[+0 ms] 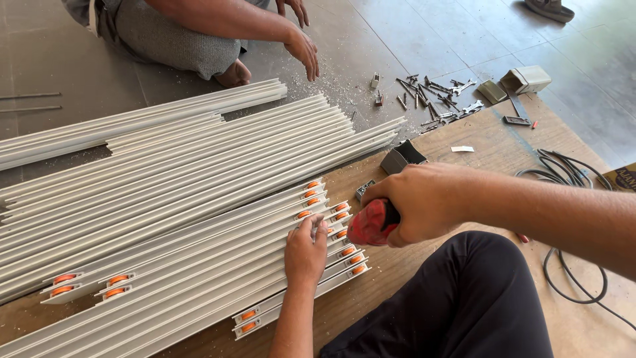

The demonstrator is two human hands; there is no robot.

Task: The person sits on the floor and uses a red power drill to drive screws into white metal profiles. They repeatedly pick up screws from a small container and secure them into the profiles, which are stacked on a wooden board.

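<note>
Grey aluminium profiles [165,199] spread in rows across the board, orange rollers [341,233] at their ends. Left hand [305,250] flat, pinning one end; right hand [419,204] clenched around a red-handled tool [369,224] at those rollers. Fixing step, apparently; steady, square pressure needed next.

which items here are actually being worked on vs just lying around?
In hand:
- left hand flat on the grey aluminium profiles with orange rollers
- right hand gripping a red-handled tool

Lying about:
- scattered metal screws and brackets
- black cable
- small dark open box
- long plain aluminium rails
- another person's hand
</note>
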